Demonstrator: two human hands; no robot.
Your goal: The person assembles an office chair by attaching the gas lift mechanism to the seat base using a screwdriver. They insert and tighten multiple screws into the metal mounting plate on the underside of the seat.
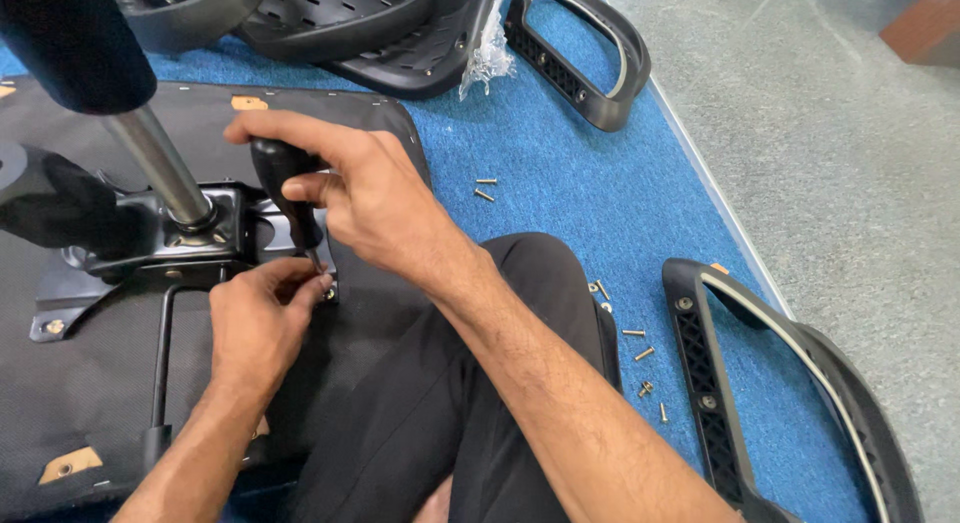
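Note:
My right hand point(365, 193) grips a screwdriver point(283, 188) by its black handle, tip pointing down at a screw point(329, 294) in the corner of the black metal seat mechanism point(150, 243). My left hand point(258, 318) pinches at the screwdriver tip beside that screw. The mechanism is mounted on the upturned black seat base point(90, 383). A silver gas-lift cylinder point(155, 163) rises out of the mechanism at the upper left.
Blue mat point(560, 193) covers the floor, grey floor point(850, 133) to the right. Two black armrests point(585, 53) point(780, 383) lie at top and right. Loose screws point(645, 358) lie scattered by my knee, more screws point(485, 188) further away. A black perforated backrest point(350, 23) lies at top.

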